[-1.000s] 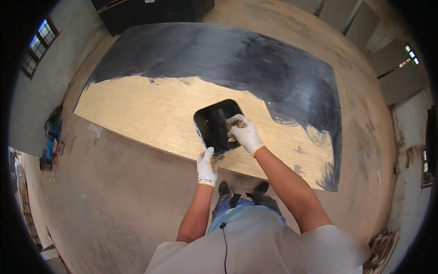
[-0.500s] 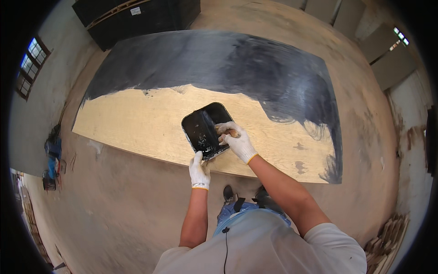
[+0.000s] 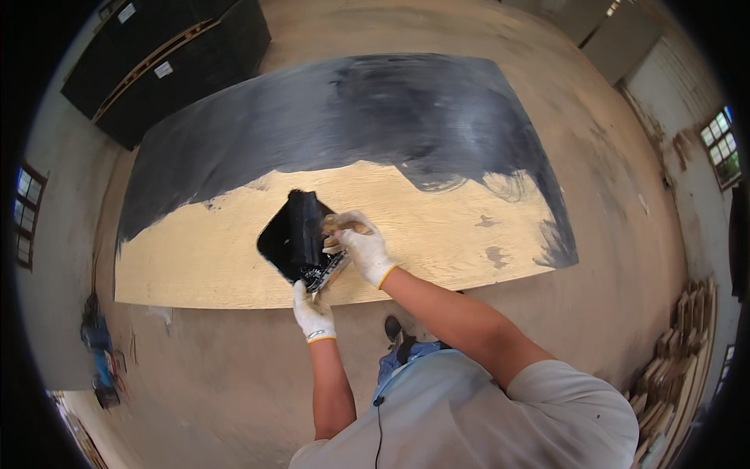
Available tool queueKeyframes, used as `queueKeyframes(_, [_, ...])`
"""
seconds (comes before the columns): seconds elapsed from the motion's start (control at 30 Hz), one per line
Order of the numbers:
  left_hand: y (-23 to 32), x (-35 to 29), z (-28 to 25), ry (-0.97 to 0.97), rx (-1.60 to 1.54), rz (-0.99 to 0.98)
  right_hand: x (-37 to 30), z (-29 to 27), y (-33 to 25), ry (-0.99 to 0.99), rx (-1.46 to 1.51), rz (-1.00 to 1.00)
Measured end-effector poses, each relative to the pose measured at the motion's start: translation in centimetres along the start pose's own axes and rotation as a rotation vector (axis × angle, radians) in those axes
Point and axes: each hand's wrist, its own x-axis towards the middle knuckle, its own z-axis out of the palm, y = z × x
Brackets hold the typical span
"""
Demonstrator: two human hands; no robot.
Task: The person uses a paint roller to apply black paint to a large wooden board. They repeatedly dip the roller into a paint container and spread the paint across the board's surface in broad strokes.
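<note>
A black tray with rounded corners is held over the near part of a large wooden sheet. My left hand, in a white knit glove, grips its near corner with the thumb over the rim. Above the tray's right side, my gloved right hand is closed around the brown handle of a tool. A dark broad shape lies across the tray; whether it belongs to the tool cannot be told. The wooden sheet has a wet-looking black coat on its far part and bare pale grain on its near part.
Black-sided stacks on pallets stand at the back left. Blue equipment lies on the floor at the left. Wooden slats are piled at the right. My shoe is just off the sheet's near edge.
The view has turned and shifted, so the sheet sits differently in it. The tray has tilted and turned in my left hand. My right hand remains beside it with the brown-handled tool.
</note>
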Motion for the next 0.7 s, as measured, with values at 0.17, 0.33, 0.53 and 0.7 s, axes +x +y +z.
queueKeyframes(0.17, [1.0, -0.4, 1.1, -0.015, 0.005, -0.011, 1.7, -1.8, -0.7, 0.027, 0.42, 0.1])
queueKeyframes(0.33, [2.0, -0.2, 1.7, 0.03, 0.037, 0.072, 3.4, -6.7, -2.9, 0.104, 0.606, 0.14])
queueKeyframes(0.53, [4.0, -1.9, 2.5, 0.017, 0.145, 0.076, 2.6, -19.4, -5.6, 0.329, 0.574, 0.078])
queueKeyframes(0.7, [4.1, -5.4, -2.0, 0.32, 0.018, 0.045, 1.6, -27.8, -1.8, 0.227, 0.501, 0.154])
